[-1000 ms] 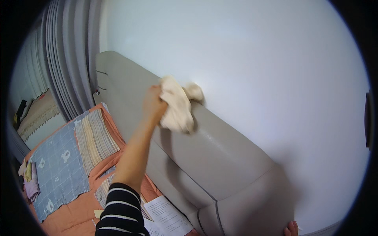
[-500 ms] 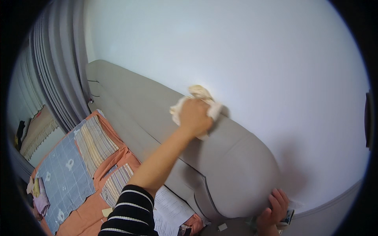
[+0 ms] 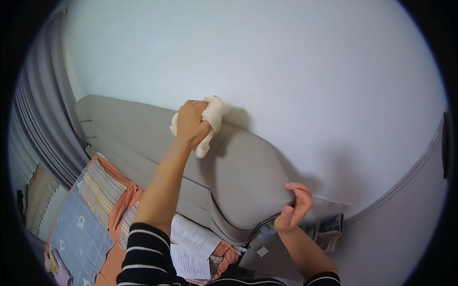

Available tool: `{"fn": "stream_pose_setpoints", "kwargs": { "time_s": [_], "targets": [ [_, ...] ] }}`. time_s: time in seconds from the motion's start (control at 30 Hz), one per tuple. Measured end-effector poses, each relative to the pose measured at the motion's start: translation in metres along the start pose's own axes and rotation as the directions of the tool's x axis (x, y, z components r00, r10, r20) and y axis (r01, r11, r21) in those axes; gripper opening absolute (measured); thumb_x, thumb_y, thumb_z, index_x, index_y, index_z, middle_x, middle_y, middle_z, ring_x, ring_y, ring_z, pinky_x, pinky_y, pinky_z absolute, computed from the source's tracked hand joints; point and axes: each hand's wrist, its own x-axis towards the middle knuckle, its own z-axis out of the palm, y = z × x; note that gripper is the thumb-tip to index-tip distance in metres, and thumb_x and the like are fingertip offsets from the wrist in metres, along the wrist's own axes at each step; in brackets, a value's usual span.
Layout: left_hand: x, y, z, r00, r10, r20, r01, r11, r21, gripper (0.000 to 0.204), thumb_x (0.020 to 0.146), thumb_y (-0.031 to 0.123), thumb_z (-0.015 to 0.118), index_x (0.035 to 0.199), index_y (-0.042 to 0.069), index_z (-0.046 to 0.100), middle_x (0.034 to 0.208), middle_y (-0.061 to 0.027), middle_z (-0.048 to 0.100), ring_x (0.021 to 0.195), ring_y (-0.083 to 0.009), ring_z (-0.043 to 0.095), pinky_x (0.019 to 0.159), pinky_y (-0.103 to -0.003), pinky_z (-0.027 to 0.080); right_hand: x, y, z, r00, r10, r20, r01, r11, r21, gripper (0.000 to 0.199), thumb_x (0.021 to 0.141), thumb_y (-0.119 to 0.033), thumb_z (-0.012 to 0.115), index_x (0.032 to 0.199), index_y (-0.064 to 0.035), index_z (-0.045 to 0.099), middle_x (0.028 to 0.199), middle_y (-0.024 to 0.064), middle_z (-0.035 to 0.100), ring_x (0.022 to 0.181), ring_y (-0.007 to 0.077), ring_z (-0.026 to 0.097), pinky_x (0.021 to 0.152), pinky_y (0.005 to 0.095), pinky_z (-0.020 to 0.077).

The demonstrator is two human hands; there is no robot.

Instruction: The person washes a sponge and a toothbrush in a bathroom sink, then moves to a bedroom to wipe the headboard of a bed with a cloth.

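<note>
My left hand (image 3: 193,123) is closed around a crumpled cream cloth (image 3: 214,112) at the top edge of a grey padded headboard (image 3: 253,171). The cloth bulges out on both sides of the fist, and one end droops over the headboard's front. At the headboard's rounded right end is my right hand (image 3: 296,209), its fingers bent over the edge and its thumb lower down. It seems to grip that corner with no other thing visible in it.
A white wall rises behind the headboard. Lower left, the bed has an orange sheet (image 3: 106,267), a blue pad (image 3: 78,233) and striped pillows (image 3: 102,186). Printed papers (image 3: 193,238) lie near my left forearm. Grey curtains (image 3: 40,105) hang at left; a holder (image 3: 330,231) stands beyond my right hand.
The view has swung, so the headboard and bed appear farther left. My left hand still holds the cloth, now bunched differently. My right hand and forearm show more fully at the headboard's end.
</note>
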Motion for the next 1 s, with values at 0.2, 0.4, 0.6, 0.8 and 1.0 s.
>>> {"fn": "stream_pose_setpoints", "kwargs": {
  "time_s": [0.2, 0.4, 0.6, 0.8, 1.0],
  "targets": [
    [-0.022, 0.083, 0.076, 0.911, 0.064, 0.408, -0.036, 0.996, -0.077, 0.035, 0.083, 0.031, 0.051, 0.103, 0.008, 0.067, 0.102, -0.0164, 0.065, 0.103, -0.0354, 0.054, 0.089, -0.043, 0.04, -0.01, 0.001, 0.001, 0.999, 0.037, 0.001, -0.037, 0.999, 0.019, 0.04, 0.094, -0.031, 0.05, 0.115, 0.0013, 0.039, 0.107, 0.0198, 0.053, 0.098, 0.0255, 0.051, 0.089, 0.0367, 0.041],
    [-0.071, 0.166, 0.049, 0.773, 0.525, 0.356, -0.308, 0.801, -0.513, 0.034, 0.086, 0.033, 0.049, 0.106, 0.01, 0.063, 0.105, -0.0126, 0.063, 0.106, -0.0334, 0.055, 0.089, -0.041, 0.038, -0.016, 0.005, -0.002, 0.994, 0.07, -0.081, -0.063, 0.994, 0.088, 0.046, 0.095, -0.033, 0.046, 0.121, 0.0031, 0.035, 0.118, 0.0183, 0.045, 0.109, 0.0259, 0.046, 0.096, 0.0395, 0.0358],
    [-0.086, 0.151, 0.035, 0.949, 0.153, 0.276, -0.132, 0.987, -0.094, 0.054, 0.077, 0.034, 0.062, 0.126, 0.011, 0.054, 0.131, -0.0186, 0.048, 0.13, -0.0392, 0.033, 0.103, -0.055, 0.026, -0.001, -0.014, -0.006, 0.989, 0.097, -0.109, -0.084, 0.989, 0.123, 0.047, 0.095, -0.034, 0.045, 0.122, 0.0023, 0.037, 0.121, 0.0176, 0.043, 0.111, 0.0262, 0.045, 0.098, 0.0386, 0.0338],
    [-0.087, 0.035, 0.056, 0.958, -0.283, -0.037, 0.283, 0.925, 0.253, 0.065, 0.072, 0.027, 0.067, 0.134, 0.015, 0.048, 0.142, -0.0207, 0.035, 0.132, -0.0473, 0.024, 0.101, -0.062, 0.026, -0.003, -0.022, 0.012, 0.99, 0.129, -0.06, -0.126, 0.991, 0.055, 0.047, 0.095, -0.036, 0.045, 0.122, 0.0023, 0.038, 0.12, 0.0177, 0.045, 0.107, 0.0238, 0.047, 0.093, 0.0353, 0.0374],
    [-0.149, 0.153, 0.05, 0.984, 0.179, 0.01, -0.166, 0.931, -0.324, 0.057, 0.057, 0.005, 0.057, 0.112, -0.005, 0.053, 0.116, -0.0234, 0.051, 0.111, -0.04, 0.046, 0.099, -0.05, 0.033, -0.002, -0.013, 0.008, 0.945, 0.221, -0.24, -0.153, 0.95, 0.271, 0.051, 0.094, -0.038, 0.049, 0.123, 0.0018, 0.036, 0.12, 0.0173, 0.045, 0.104, 0.0245, 0.048, 0.093, 0.037, 0.0389]
  ]
}}
